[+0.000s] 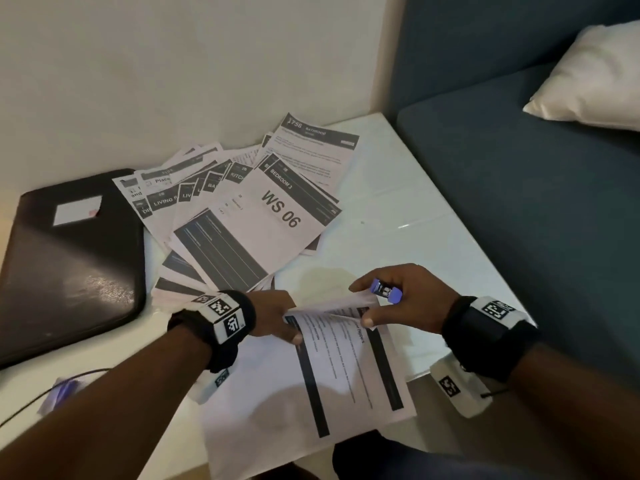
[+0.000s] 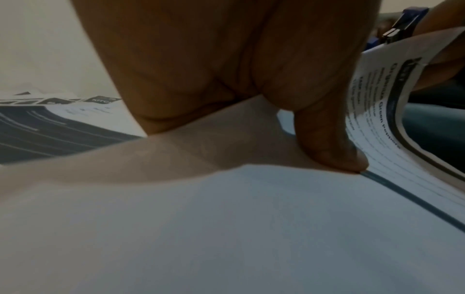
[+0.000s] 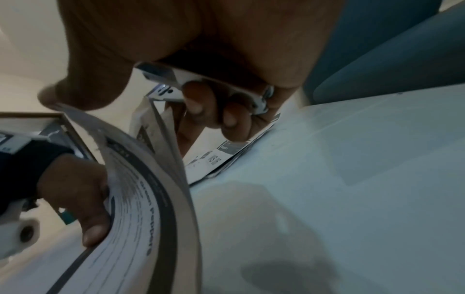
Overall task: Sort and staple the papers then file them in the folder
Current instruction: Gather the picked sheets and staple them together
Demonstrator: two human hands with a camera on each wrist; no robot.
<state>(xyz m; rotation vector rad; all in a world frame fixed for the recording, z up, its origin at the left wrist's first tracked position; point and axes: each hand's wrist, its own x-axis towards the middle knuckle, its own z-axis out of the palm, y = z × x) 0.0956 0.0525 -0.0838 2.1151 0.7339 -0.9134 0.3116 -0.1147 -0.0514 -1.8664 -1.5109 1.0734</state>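
A small stack of printed papers (image 1: 332, 372) lies at the near table edge, its top end lifted. My left hand (image 1: 277, 320) grips the stack's upper left corner, thumb (image 2: 329, 143) pressed on the top sheet (image 2: 226, 218). My right hand (image 1: 388, 303) holds a small blue stapler (image 1: 385, 289) in its curled fingers, and its thumb pinches the upper right corner of the papers. In the right wrist view the stapler (image 3: 214, 81) sits in the palm above the curled sheets (image 3: 141, 189). A black folder (image 1: 69, 258) lies shut at the left.
A fanned pile of printed sheets (image 1: 249, 209) covers the middle of the white table (image 1: 415, 216), against the wall. A blue sofa (image 1: 519, 185) with a white pillow (image 1: 595, 77) borders the table's right side. A thin cable (image 1: 31, 403) and a purple item (image 1: 60, 393) lie near left.
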